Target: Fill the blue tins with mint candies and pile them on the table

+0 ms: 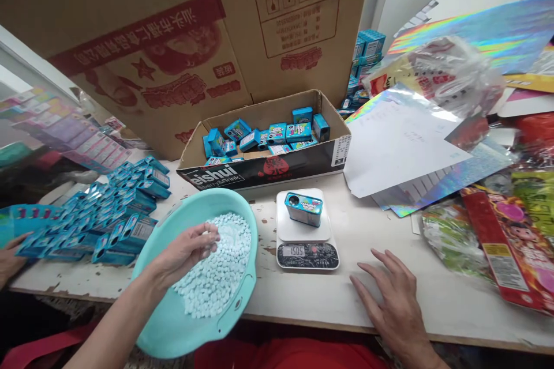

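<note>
A worn, white-painted surface (pixel 346 230) is seen from above, its front edge running along the bottom near the person's lap. A turquoise plastic basin (pixel 171 225) sits left of the middle, overhanging that front edge. Inside it lies a heap of small, pale blue candies (pixel 205 288), gathered toward the basin's right side.

The person's left hand (pixel 190 251) is over the candies, its grip partly closed with the fingers bent toward the thumb; whether anything is held between them cannot be told. The right hand (pixel 393 294) is palm down by the front edge, right of the middle, its grip open and the fingers spread, holding nothing.

Between the two hands, just right of the basin, stands a white digital scale (pixel 303 233) with digits lit on its display. On its platform rests a small blue printed box (pixel 305 209), a dark round spot at its left end.

Farther from the front edge, an open cardboard tray (pixel 242 176) holds loose blue boxes (pixel 277 134), with a large brown carton (pixel 242 29) rising behind it. Toward the surface's left edge, many more blue boxes are piled, touched by another person's hand (pixel 9 259). White sheets (pixel 402 144) and a red package (pixel 511 242) lie toward the right edge.
</note>
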A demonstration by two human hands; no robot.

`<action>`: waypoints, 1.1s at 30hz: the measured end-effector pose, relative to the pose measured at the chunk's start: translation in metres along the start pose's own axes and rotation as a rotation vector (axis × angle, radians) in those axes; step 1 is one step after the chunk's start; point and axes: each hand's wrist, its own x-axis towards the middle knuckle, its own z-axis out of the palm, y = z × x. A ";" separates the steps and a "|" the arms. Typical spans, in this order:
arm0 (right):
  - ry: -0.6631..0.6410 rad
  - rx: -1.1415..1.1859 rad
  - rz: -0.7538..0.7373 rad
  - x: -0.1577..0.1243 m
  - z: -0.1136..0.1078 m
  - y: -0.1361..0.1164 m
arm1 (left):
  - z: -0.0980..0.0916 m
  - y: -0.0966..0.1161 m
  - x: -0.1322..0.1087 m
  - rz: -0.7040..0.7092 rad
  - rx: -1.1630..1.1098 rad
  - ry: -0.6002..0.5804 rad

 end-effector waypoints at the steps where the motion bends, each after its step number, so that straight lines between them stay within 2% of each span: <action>1: 0.005 0.001 0.000 0.000 0.000 0.000 | 0.010 0.012 0.003 0.029 0.063 -0.046; 4: 0.012 0.002 -0.006 0.000 0.001 0.000 | 0.049 0.049 0.013 0.157 0.337 -0.169; 7: 0.014 -0.017 -0.028 -0.001 0.002 0.001 | 0.092 0.078 0.027 0.301 0.602 -0.245; 10: 0.024 -0.047 -0.055 -0.001 0.003 0.002 | 0.125 0.093 0.042 0.459 0.896 -0.233; 12: 0.035 -0.053 -0.068 -0.002 0.003 0.002 | 0.138 0.095 0.051 0.576 1.091 -0.221; 14: 0.044 -0.050 -0.077 -0.002 0.004 0.003 | 0.143 0.092 0.059 0.637 1.220 -0.246; 17: 0.047 -0.040 -0.077 -0.002 0.003 0.003 | 0.144 0.084 0.069 0.643 1.299 -0.283; 24: 0.028 -0.025 -0.048 -0.002 0.003 0.002 | 0.146 0.080 0.071 0.728 1.291 -0.287; 28: -0.008 -0.047 -0.015 0.000 0.003 0.000 | 0.148 0.080 0.068 0.673 1.134 -0.279; 33: -0.053 -0.076 -0.001 -0.001 0.002 0.000 | 0.135 0.080 0.060 0.565 0.716 -0.244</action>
